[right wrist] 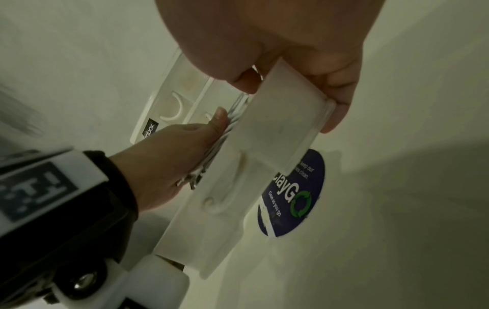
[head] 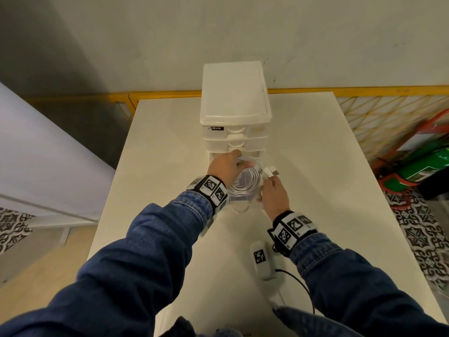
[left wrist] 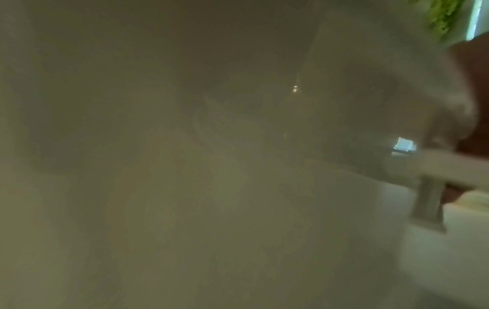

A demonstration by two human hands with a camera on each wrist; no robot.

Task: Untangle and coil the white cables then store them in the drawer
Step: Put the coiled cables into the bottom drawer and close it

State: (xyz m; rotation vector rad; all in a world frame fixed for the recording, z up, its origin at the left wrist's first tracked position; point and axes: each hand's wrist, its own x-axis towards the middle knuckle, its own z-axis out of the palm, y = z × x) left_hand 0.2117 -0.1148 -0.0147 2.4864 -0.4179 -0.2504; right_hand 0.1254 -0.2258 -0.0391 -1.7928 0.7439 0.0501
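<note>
White table, long axis running away from the person; wall just behind its far edge. A small white drawer unit stands at the middle of the far edge. Its upper drawers are closed; the bottom drawer, clear plastic, is pulled out toward the person.

Coiled white cable sits in the open drawer, loops stacked roughly round. Its two connector ends stick up over the drawer's right side, not yet tucked in.

Left hand lies on top of the coil, fingers curled down over the loops and pressing them into the drawer. Right hand is at the drawer's right front corner; the right wrist view shows its fingers wrapped over the drawer's rim, thumb on the near face. Left wrist view is blurred and gives nothing usable.

A small white device with a printed marker and a thin black lead lies near the table's near edge, well apart from the drawer.

Risks, as judged: the coil may spring open once the left hand lifts, spilling loops over the rim. The raised connector ends could catch on the unit's frame when the drawer slides shut. Pushing hard might skid the light unit toward the far edge.
</note>
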